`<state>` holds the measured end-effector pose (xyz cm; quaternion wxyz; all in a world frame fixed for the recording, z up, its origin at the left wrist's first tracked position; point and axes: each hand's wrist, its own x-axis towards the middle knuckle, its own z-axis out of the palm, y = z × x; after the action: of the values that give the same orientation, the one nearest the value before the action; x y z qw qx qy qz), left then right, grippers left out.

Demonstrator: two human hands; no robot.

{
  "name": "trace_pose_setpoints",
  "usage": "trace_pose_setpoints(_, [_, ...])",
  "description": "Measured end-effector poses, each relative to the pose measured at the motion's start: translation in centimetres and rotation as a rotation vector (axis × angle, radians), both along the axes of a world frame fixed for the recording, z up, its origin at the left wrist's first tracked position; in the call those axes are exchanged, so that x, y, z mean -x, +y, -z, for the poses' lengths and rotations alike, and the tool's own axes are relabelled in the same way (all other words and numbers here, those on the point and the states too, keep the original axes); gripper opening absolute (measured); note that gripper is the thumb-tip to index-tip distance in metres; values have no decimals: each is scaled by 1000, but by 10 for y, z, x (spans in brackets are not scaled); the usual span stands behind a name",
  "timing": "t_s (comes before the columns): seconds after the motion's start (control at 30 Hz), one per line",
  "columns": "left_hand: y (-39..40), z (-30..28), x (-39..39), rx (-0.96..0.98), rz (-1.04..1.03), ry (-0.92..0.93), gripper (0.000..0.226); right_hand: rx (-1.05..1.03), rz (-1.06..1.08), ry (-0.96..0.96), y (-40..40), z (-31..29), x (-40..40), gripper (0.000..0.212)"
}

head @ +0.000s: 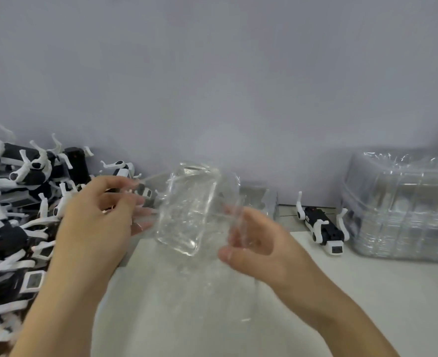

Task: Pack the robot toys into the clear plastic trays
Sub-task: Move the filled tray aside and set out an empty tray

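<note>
Both hands hold one clear tray (189, 215) above the bench (367, 292): left hand (96, 215) fingers spread at its edge, right hand (254, 243) pinching. Next, I judge: fetch a robot toy from the pile (19, 202) at nine o'clock.

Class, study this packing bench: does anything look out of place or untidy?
Yes. One robot toy lies alone on the table beside the stack of clear trays, apart from the jumbled heap of toys at far left.
</note>
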<state>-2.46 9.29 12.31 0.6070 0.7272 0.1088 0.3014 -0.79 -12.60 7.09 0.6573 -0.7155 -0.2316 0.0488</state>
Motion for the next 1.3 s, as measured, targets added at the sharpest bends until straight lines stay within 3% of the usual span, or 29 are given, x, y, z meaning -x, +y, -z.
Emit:
trace_pose_setpoints(0.1, [-6, 6, -3, -4, 68, 57, 14, 116, 269, -204, -16, -4, -5, 52])
trace_pose_setpoints(0.17, [-11, 8, -4, 0, 63, 64, 22, 160, 401, -303, -20, -6, -6, 54])
trace_pose_setpoints(0.27, [-27, 3, -6, 139, 43, -23, 10, 172, 564, -420, -14, -6, -5, 60])
trace_pose_setpoints(0.4, [-52, -9, -2, 499, 316, -21, 42, 413, 803, -728, -5, -2, -7, 75])
trace_pose_setpoints(0.47, [-58, -11, -2, 521, 399, 48, 60, 549, 825, -776, -5, 2, -9, 84])
trace_pose_setpoints(0.57, [-57, -5, -5, 306, 300, 173, 71, 640, 727, -774, -6, 9, -10, 91])
trace_pose_setpoints(0.73, [-46, 14, -11, 189, 318, 198, 89, 665, 581, -799, -4, 15, -13, 83])
trace_pose_setpoints(0.97, [-39, 31, -20, 219, 355, 80, 87, 217, 504, -589, -34, 4, -14, 50])
trace_pose_setpoints(1.1, [-48, 42, -22, 256, 557, 152, 69, -56, 612, -237, -59, -4, -18, 53])
trace_pose_setpoints(1.2, [-58, 50, -22, 179, 706, 295, 78, -62, 614, 64, -82, -5, -23, 51])
trace_pose_setpoints(1.3, [-65, 53, -21, -9, 650, 373, 77, 112, 521, 276, -104, -3, -22, 37])
